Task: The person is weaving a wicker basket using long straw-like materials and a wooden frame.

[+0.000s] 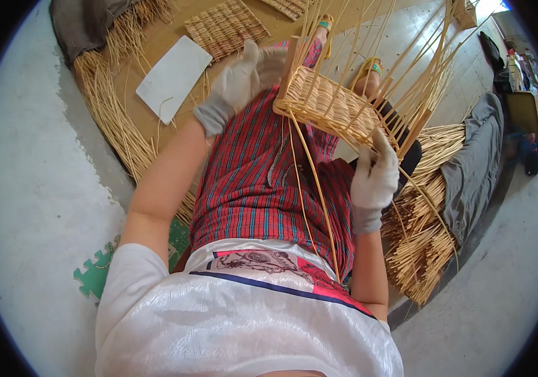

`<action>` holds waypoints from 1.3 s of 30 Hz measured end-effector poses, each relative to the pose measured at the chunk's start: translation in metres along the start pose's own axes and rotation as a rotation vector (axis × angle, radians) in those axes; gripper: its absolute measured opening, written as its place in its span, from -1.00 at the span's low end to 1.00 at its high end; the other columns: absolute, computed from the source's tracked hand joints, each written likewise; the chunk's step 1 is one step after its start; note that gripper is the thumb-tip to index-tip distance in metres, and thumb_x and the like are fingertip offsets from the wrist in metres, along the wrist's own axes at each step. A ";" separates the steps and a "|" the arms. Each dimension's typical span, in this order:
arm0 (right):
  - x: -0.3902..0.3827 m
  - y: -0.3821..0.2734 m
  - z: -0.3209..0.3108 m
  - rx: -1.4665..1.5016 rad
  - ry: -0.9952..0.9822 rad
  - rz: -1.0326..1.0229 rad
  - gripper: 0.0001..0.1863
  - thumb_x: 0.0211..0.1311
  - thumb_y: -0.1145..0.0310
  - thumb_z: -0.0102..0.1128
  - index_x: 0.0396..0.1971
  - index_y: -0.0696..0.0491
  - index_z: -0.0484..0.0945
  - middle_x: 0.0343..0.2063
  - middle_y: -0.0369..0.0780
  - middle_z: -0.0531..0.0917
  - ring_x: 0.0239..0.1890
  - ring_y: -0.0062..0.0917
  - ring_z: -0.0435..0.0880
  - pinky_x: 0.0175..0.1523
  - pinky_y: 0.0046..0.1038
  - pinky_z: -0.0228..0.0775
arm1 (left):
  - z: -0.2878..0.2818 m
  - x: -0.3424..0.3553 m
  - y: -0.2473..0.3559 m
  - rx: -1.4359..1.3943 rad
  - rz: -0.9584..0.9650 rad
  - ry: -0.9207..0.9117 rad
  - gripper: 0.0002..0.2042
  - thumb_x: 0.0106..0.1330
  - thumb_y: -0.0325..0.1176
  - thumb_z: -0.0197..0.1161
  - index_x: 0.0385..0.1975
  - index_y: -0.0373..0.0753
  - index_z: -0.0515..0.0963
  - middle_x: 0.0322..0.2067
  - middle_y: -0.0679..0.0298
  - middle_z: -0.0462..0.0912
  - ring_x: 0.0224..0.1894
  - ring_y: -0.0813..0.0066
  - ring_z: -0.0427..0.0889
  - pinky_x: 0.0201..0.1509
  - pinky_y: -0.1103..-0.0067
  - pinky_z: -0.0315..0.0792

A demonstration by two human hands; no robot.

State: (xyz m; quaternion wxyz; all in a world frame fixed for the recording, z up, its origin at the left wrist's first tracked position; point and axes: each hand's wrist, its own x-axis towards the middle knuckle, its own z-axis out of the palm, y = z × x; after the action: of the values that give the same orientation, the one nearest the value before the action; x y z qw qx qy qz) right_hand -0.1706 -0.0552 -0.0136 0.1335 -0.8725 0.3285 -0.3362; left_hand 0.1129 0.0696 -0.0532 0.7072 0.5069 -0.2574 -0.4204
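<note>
A half-woven wicker basket point(328, 103) with a flat woven base and many upright stakes fanning upward rests over my lap on a red striped skirt point(256, 188). My left hand point(247, 75), in a pale glove, grips the basket's near left corner by a wooden post. Also gloved, my right hand point(376, 173) holds the basket's lower right edge, pinching weaving strands there. One long loose strand point(313, 188) trails from the basket down across the skirt.
Bundles of cut wicker rods lie on the floor at the right point(423, 239) and the left point(108, 107). A white board point(171, 78) and a finished woven mat point(225, 26) sit on a brown sheet ahead. Grey cloth point(473, 169) drapes by the right bundle.
</note>
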 end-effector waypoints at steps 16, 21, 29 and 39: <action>0.063 0.006 0.000 0.080 -0.575 0.198 -0.70 0.45 0.10 0.12 -0.30 0.03 0.61 -0.57 -0.08 0.68 -0.44 -0.13 0.74 -0.33 -0.11 0.51 | 0.035 -0.027 -0.016 0.126 0.044 0.274 -0.73 0.61 -0.33 0.05 0.16 -0.29 0.51 -0.05 0.22 0.65 0.02 0.43 0.66 0.21 0.50 0.52; 0.063 0.013 0.021 -0.363 -0.484 0.041 -0.61 0.43 0.01 0.12 -0.39 -0.01 0.71 -0.49 -0.08 0.72 -0.40 -0.12 0.74 -0.30 -0.11 0.52 | 0.079 -0.009 0.035 1.078 0.815 0.007 -0.68 0.39 -0.45 0.20 0.11 -0.04 0.63 -0.04 0.19 0.66 -0.01 0.29 0.69 0.31 0.33 0.46; 0.012 -0.002 0.002 0.531 -0.230 0.173 -0.79 0.43 0.39 0.20 -0.04 0.11 0.67 -0.37 -0.17 0.76 -0.43 -0.40 0.75 -0.37 -0.45 0.51 | 0.100 0.043 0.010 1.837 0.886 -0.218 -0.48 0.22 -0.25 0.27 0.25 0.16 0.58 -0.51 0.40 0.65 -0.32 0.41 0.62 0.48 0.06 0.21; 0.055 0.045 -0.004 0.398 -0.015 0.164 -0.65 0.53 0.41 0.06 0.22 0.14 0.48 -0.13 -0.15 0.67 -0.28 -0.55 0.68 -0.20 -0.49 0.54 | 0.116 0.007 -0.027 1.571 0.704 -0.279 -0.60 0.40 -0.21 0.25 0.24 0.01 0.59 -0.54 0.37 0.58 -0.37 0.41 0.57 0.22 0.35 0.36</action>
State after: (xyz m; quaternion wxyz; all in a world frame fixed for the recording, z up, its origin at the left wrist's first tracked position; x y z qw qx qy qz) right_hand -0.1643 -0.1257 -0.0039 0.3324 -0.8018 0.3247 -0.3758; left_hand 0.0159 0.0015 -0.0383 0.2038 0.6826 -0.6989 0.0635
